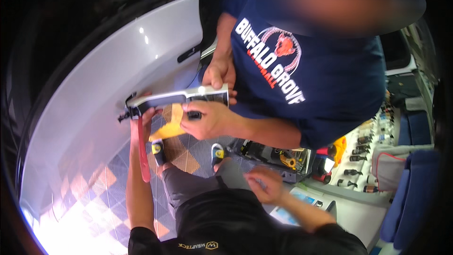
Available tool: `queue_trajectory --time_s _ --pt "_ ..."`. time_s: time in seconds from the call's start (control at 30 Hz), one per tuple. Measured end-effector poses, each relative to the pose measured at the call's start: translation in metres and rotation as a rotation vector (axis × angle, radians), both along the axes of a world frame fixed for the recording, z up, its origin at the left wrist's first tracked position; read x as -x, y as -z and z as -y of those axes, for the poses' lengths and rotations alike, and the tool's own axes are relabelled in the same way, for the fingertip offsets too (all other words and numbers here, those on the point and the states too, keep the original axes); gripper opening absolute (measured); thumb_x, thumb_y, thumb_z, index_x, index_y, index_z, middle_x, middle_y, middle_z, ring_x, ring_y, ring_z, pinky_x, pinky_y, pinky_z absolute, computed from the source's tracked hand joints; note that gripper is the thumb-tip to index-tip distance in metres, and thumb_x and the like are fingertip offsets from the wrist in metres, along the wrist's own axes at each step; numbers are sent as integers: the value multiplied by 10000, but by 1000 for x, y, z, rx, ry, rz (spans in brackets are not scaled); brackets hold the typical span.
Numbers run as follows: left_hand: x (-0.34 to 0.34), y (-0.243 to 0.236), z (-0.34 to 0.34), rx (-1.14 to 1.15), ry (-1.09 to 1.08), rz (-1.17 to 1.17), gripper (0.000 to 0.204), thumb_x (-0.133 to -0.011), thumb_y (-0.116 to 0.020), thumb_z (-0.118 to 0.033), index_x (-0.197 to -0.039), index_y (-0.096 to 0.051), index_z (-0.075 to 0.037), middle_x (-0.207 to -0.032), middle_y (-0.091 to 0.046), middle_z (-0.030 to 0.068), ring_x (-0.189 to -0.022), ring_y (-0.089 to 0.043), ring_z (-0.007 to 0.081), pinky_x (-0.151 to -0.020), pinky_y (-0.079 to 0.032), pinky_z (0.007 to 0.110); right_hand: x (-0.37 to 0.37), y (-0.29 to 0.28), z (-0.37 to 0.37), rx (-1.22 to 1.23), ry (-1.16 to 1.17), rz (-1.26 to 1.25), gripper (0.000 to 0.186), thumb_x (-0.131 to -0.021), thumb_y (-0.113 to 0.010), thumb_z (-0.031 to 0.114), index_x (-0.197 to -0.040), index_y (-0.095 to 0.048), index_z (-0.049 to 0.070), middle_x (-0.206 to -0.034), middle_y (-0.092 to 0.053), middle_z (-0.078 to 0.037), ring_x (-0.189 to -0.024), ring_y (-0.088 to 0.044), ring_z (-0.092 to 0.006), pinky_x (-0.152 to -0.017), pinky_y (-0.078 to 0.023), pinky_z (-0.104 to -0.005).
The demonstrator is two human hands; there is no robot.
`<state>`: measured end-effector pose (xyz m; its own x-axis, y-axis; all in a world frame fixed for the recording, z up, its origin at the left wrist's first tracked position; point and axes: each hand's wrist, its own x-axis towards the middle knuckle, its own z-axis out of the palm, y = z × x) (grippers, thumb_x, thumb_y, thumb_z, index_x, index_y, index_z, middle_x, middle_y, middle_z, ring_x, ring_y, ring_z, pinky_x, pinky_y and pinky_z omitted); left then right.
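Note:
My left hand (150,114) grips the left end of a long white and black part (163,99), which looks like a car door handle with a black bracket. A red flat strip-like tool (143,153) hangs down from that hand along my left forearm. Facing me, a person in a navy T-shirt supports the part's right end with one hand (220,73); the other hand (207,119) is at its near side, by a small black piece (194,114). My right hand (265,184) is held away from the part, loosely bent, with nothing visible in it.
A white car door panel (118,71) curves along the left. Below the part hangs a yellow cloth-like thing (172,125). Behind my right hand stands an open black tool case (278,158). Several bottles (361,153) and dark blue towels (410,198) line the right.

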<state>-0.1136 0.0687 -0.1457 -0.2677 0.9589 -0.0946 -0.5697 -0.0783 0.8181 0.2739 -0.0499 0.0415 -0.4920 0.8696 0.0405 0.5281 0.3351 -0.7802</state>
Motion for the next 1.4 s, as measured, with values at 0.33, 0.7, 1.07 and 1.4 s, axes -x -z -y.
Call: queue_trajectory --time_s 0.33,0.7,1.07,1.4 --pt "-26 -43 44 353 -229 -865 381 -944 -708 -127 -1291 -634 11 -1202 -716 179 -1128 -695 275 -985 -533 434 69 -55 -146 -316 -101 286 707 -785 -882 296 -1304 -512 -8 -1128 -654 -218 -982 -673 -408 -819 -532 -466" --pt "-115 -118 57 -230 -326 -805 287 -962 -640 -51 -1240 -643 20 -954 -599 104 -800 -582 188 -733 -500 315 88 -36 -133 -339 -52 263 584 -750 -911 184 -1166 -530 32 -916 -670 -171 -812 -692 -354 -721 -557 -400" --pt "-109 -110 22 -428 -344 -877 309 -944 -664 -159 -1198 -672 18 -1047 -586 143 -921 -572 222 -826 -482 332 86 -19 -130 -291 19 229 560 -748 -912 126 -1162 -553 15 -963 -676 -135 -833 -674 -231 -774 -550 -334" --pt "-111 -114 12 -330 -257 -734 285 -980 -587 -131 -1210 -675 12 -1168 -612 151 -1043 -595 235 -920 -476 341 85 -12 -143 -247 -5 86 528 -833 -848 224 -1204 -554 -10 -963 -690 -193 -842 -699 -320 -734 -556 -384"
